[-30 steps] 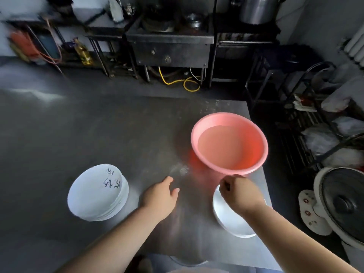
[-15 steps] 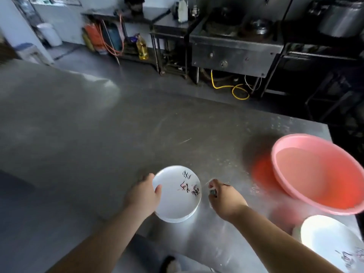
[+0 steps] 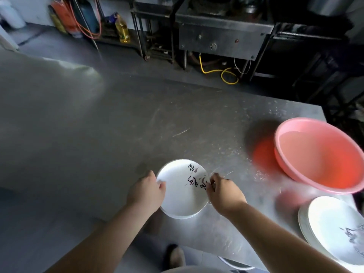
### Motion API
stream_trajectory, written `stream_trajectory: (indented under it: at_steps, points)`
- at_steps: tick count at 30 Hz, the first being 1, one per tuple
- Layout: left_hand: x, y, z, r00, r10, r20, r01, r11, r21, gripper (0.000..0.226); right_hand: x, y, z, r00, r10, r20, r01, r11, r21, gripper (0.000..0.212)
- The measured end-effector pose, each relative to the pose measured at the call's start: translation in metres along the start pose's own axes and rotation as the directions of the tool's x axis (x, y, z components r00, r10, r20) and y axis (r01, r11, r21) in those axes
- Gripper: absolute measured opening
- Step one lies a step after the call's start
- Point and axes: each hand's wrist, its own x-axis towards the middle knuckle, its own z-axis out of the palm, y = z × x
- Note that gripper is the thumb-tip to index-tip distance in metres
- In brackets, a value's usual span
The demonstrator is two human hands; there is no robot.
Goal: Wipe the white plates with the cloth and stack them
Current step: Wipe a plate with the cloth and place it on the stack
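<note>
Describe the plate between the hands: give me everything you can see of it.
The plate is round, white and smooth, glazed ceramic by its look, with dark brush-like marks and small reddish touches near its far right rim. It lies flat, face up, near the front edge of the steel table. It seems to top a stack; the layers are unclear. The left hand holds its left rim; the right hand pinches its right rim. No cloth shows.

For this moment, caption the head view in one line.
Both hands grip a marked white plate on the steel table beside a pink basin.
</note>
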Motion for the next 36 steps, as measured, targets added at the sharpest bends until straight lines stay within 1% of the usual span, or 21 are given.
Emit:
stream_trajectory:
  at_steps: [4,6,8,10,14,18,23,27,29,31,32,33,34,35,36]
  points:
    - [0.002,0.015,-0.004,0.999,0.034,0.006,-0.034,0.999,-0.022,0.031,-0.014,0.008,-0.009,0.997,0.073,-0.015,-0.07,0.986,0.148,0.018]
    - [-0.001,0.029,-0.005,0.997,0.076,0.014,-0.075,0.997,-0.033,0.033,-0.022,0.02,-0.018,0.993,0.102,-0.054,-0.085,0.966,0.246,0.017]
    - [-0.008,0.049,-0.004,0.992,0.121,0.026,-0.12,0.992,-0.048,0.035,-0.032,0.039,-0.03,0.987,0.128,-0.094,-0.094,0.947,0.307,0.014]
    - [-0.016,0.07,0.001,0.983,0.174,0.061,-0.169,0.983,-0.075,0.037,-0.042,0.063,-0.041,0.981,0.158,-0.111,-0.116,0.941,0.317,0.011]
    - [-0.031,0.107,0.02,0.943,0.247,0.221,-0.195,0.953,-0.232,0.031,-0.063,0.115,-0.053,0.965,0.242,-0.1,-0.201,0.928,0.313,0.011]
    - [-0.05,0.134,0.052,0.915,0.269,0.302,-0.191,0.945,-0.264,0.015,-0.081,0.159,-0.045,0.945,0.323,-0.057,-0.298,0.918,0.262,0.012]
    - [-0.071,0.141,0.104,0.916,0.236,0.323,-0.176,0.963,-0.203,0.017,-0.091,0.191,-0.019,0.932,0.363,0.017,-0.359,0.911,0.202,0.013]
    - [-0.079,0.133,0.134,0.928,0.186,0.323,-0.113,0.966,-0.231,0.018,-0.089,0.206,0.003,0.945,0.325,-0.024,-0.32,0.938,0.134,0.017]
    - [-0.081,0.126,0.143,0.942,0.174,0.286,-0.097,0.96,-0.264,0.018,-0.091,0.209,0.008,0.946,0.316,-0.069,-0.301,0.938,0.17,0.018]
    - [-0.083,0.123,0.149,0.956,0.169,0.241,-0.09,0.947,-0.309,0.017,-0.094,0.21,0.008,0.931,0.311,-0.192,-0.263,0.935,0.239,0.022]
    - [-0.085,0.121,0.152,0.96,0.182,0.213,-0.108,0.941,-0.32,0.019,-0.095,0.209,0.007,0.922,0.28,-0.268,-0.209,0.941,0.264,0.024]
    - [-0.088,0.12,0.154,0.961,0.215,0.175,-0.15,0.934,-0.324,0.022,-0.095,0.207,0.005,0.917,0.223,-0.332,-0.13,0.952,0.278,0.025]
    - [-0.091,0.117,0.156,0.954,0.275,0.12,-0.226,0.922,-0.315,0.03,-0.094,0.203,0.003,0.919,0.15,-0.366,-0.043,0.957,0.286,0.028]
    - [-0.094,0.113,0.157,0.933,0.354,0.062,-0.326,0.906,-0.269,0.04,-0.091,0.198,0.002,0.929,0.081,-0.362,0.03,0.956,0.291,0.034]
    - [-0.097,0.108,0.161,0.9,0.435,0.018,-0.425,0.888,-0.177,0.052,-0.088,0.193,0.002,0.946,0.016,-0.325,0.079,0.957,0.279,0.044]
